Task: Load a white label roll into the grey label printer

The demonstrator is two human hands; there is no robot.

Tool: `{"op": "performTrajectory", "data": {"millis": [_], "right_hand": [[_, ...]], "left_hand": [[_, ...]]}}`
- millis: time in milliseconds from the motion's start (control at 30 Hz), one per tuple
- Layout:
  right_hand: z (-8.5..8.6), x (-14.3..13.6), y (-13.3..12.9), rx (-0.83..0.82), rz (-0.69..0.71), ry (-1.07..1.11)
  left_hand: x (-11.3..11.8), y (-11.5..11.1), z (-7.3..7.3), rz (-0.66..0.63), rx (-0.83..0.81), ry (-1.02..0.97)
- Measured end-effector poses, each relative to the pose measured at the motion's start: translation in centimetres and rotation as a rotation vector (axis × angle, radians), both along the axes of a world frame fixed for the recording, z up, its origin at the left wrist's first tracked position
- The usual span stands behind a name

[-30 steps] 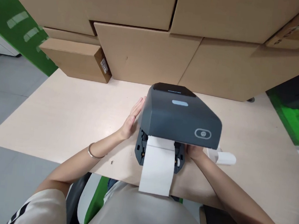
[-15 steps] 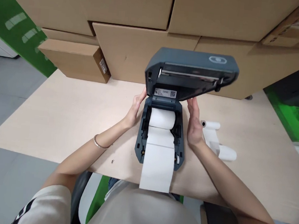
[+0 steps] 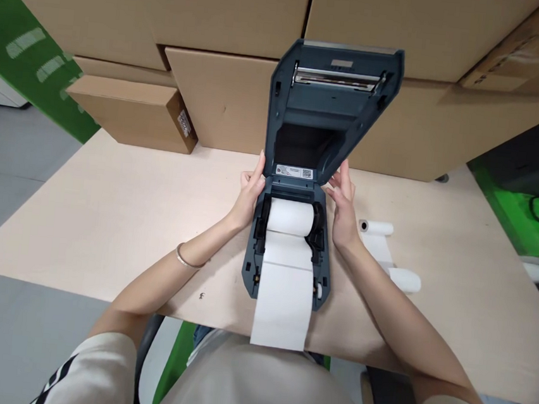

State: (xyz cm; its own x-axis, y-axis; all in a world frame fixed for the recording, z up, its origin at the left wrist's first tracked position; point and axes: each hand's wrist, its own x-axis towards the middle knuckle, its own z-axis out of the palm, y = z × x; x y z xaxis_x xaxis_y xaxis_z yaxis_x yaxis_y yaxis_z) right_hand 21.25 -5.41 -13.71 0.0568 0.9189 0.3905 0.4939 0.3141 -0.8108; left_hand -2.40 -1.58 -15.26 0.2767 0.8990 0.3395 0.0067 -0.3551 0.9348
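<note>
Hands flank the open label printer point(image 3: 288, 254) on the table point(image 3: 106, 212): left hand point(image 3: 250, 194) and right hand point(image 3: 343, 206) rest open-fingered against the lid point(image 3: 333, 106) near its hinge, steadying rather than clasping. The paper roll point(image 3: 291, 217) sits in its bay, its strip trailing over the table's near edge. Should the raised lid drop, fingers could get pinched (they lie right beside the hinge). Fingertips behind the lid are hidden
</note>
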Motion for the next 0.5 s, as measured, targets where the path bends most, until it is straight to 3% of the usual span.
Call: {"op": "performTrajectory", "data": {"millis": [133,267,400,500], "right_hand": [[0.5,-0.9,-1.1,0.025,-0.076,-0.025],[3.0,-2.4,-3.4,0.176,-0.183,-0.315],[5.8,-3.1,-4.3,0.110,0.166,-0.731],[6.6,-3.3,-3.5,-0.026,0.344,-0.879]], "left_hand": [[-0.4,-0.8,0.0,0.007,-0.094,-0.031],[-1.2,-1.9,-0.6,-0.128,-0.046,-0.003],[-1.9,-2.1,-1.3,-0.215,0.005,0.045],[-2.3,-1.7,-1.4,-0.261,0.060,0.052]]}}
